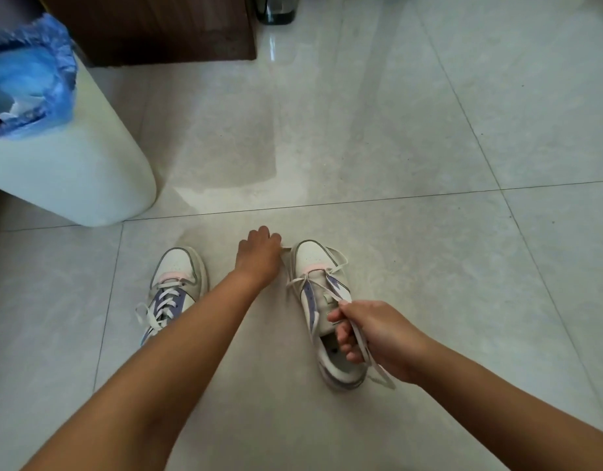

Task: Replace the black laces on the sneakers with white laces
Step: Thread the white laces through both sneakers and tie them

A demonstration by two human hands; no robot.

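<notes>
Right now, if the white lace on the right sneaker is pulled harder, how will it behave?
The white lace is probably floppy: it sags in loose curves between eyelets. The right sneaker looks light and may slide on the glossy floor, since the right hand grips only lace.

The two sneakers are mostly white. The left sneaker (172, 290) has a grey edge round its toe, a pink strip, a purple side and white laces (157, 309). The right sneaker (322, 300) has the same white toe, pink strip and purple stripes, with a white lace (330, 266). The floor (395, 147) is pale grey with thin dark lines. Far left, a white bin (72, 171) holds a blue bag (31, 73). A brown cabinet (157, 25) stands far behind.
</notes>
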